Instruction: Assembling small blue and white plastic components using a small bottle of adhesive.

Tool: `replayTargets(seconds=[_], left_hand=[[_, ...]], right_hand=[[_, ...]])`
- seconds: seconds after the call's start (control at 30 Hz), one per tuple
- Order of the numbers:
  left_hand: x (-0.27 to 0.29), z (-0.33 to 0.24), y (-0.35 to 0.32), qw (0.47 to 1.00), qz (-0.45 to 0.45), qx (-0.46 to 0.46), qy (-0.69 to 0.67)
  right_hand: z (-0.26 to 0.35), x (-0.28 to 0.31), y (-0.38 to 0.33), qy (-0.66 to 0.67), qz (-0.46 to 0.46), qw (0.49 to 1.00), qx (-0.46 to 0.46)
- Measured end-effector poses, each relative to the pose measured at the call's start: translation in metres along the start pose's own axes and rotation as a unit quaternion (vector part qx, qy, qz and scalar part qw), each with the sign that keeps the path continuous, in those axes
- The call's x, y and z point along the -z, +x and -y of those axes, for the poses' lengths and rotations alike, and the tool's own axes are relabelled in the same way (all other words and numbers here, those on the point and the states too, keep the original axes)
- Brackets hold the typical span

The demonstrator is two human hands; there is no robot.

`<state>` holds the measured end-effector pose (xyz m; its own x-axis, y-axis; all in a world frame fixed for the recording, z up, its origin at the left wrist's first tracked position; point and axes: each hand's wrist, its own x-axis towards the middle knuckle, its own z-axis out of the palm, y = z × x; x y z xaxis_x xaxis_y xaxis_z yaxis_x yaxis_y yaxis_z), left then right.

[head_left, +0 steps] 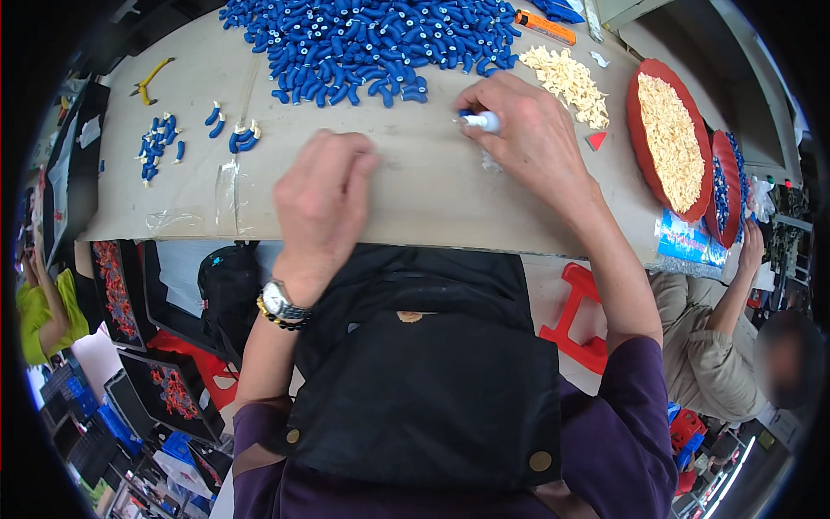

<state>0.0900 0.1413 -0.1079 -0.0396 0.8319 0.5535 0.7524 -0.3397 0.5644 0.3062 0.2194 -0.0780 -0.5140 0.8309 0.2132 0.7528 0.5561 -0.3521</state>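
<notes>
My right hand [533,130] is closed around a small white bottle with a narrow tip [484,122], which points left. A bit of blue shows beside the bottle, at the fingertips. To the left, my left hand [322,186] hovers over the near part of the table, blurred, with its fingers curled in; whatever may be in them is hidden. Beyond both hands lies a big heap of short, bent blue pieces [372,52]. On the left side are several blue pieces with cream ends [156,143], and a few more [245,137] lie nearer my left hand.
Loose cream pieces [566,82] lie right of the heap, by an orange box [545,27]. A red tray [641,130] of cream pieces and a smaller red tray [735,186] stand at the right, near another person's hand [752,248]. Yellow-handled pliers [149,85] lie far left.
</notes>
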Motion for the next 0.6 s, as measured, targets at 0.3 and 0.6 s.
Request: replayTargets(seconds=[0.3,0.6], left_hand=[[-0.031,-0.037,0.014,0.979,0.107,-0.066,-0.16],[-0.028,-0.036,0.012,0.927,0.118,-0.108,-0.339]], right_hand=[[-0.004,0.013,-0.036,0.385,0.031,0.899,-0.207],[0.01,0.009,-0.047,0.689,0.127,0.673,-0.238]])
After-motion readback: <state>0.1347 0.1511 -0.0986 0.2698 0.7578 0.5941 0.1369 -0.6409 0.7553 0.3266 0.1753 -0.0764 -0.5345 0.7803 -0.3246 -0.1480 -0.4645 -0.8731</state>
